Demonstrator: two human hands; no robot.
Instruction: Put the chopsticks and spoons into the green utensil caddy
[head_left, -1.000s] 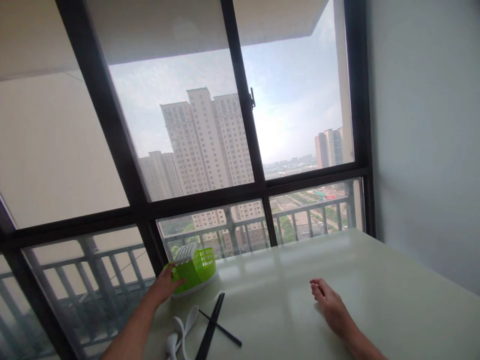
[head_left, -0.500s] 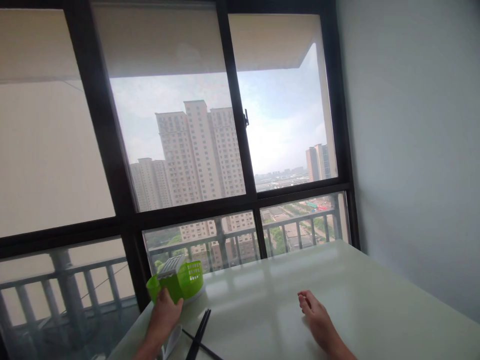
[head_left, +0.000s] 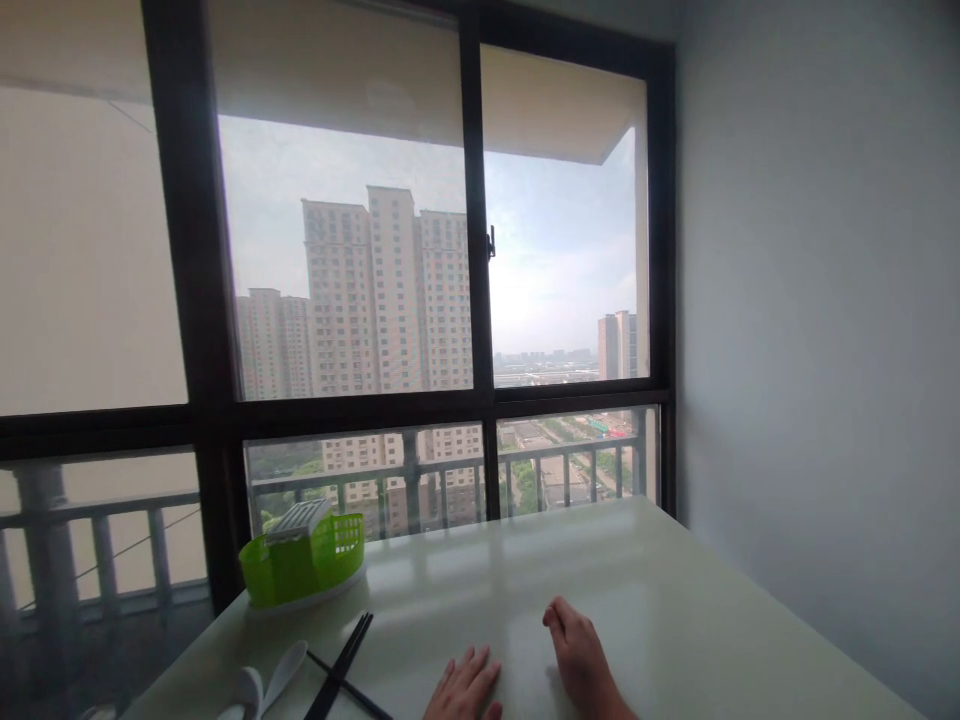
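Note:
My left hand (head_left: 463, 688) lies palm down on the pale table (head_left: 697, 620) near its front edge. Its fingers are spread and it holds nothing. To its right, my right hand (head_left: 582, 655) rests on its side with fingers curled in; nothing shows in it. A bright green utensil basket (head_left: 289, 572) with a grey slotted top stands at the table's far left on a white base, apart from both hands. Left of my hands lie several black chopsticks (head_left: 346, 662), some crossing. White spoons (head_left: 285, 672) lie beside them, partly cut off by the frame's lower edge.
A dark-framed window (head_left: 480, 300) rises behind the table, with a railing (head_left: 562, 460) and tall buildings outside. A plain wall (head_left: 810, 350) borders the table on the right.
My left hand has let go of the green basket and moved right, to lie flat beside my right hand. The view has tilted and shifted; my right hand stays curled.

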